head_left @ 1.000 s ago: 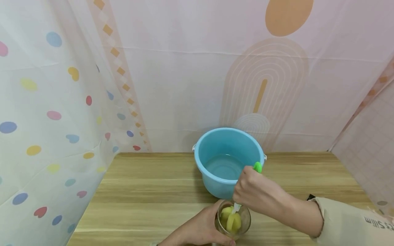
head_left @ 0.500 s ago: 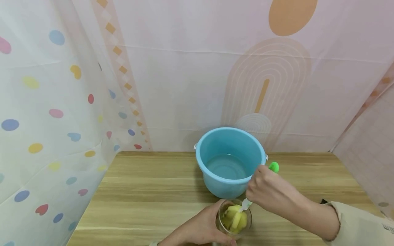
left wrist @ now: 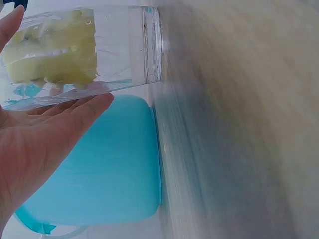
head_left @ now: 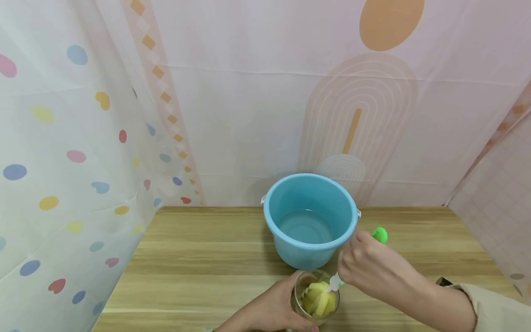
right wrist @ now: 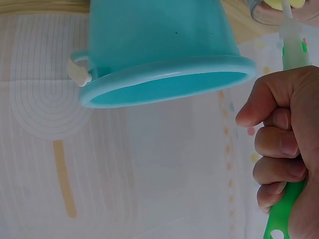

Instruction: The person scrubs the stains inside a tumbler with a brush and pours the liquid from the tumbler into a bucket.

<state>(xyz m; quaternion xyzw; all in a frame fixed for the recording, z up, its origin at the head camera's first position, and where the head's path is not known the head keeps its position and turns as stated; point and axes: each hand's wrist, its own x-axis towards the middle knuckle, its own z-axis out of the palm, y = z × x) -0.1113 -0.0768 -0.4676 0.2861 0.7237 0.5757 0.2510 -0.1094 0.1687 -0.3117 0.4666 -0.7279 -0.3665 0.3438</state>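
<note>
My left hand (head_left: 271,306) grips a clear drinking glass (left wrist: 122,45) from its side, thumb and fingers around the wall. The glass is upright, its base close to the table. Inside it sits the yellow ridged sponge head (left wrist: 55,50) of a bottle brush, also seen through the rim in the head view. My right hand (head_left: 373,263) is in a fist around the brush's handle, thumb toward the sponge end. The handle's green end (head_left: 380,235) sticks out behind the fist, and its white neck (head_left: 335,282) slants down into the glass.
A light blue bucket (head_left: 286,246) with some water (head_left: 307,226) in it stands just beyond the glass, near the back of the wood-grain table (head_left: 199,258). A patterned curtain (head_left: 249,115) hangs behind the table, and a dotted one (head_left: 62,184) on the left.
My right hand has moved right and slightly toward me with the brush, tilting its handle further over. The sponge has shifted in the glass. My left hand keeps the glass in nearly the same place.
</note>
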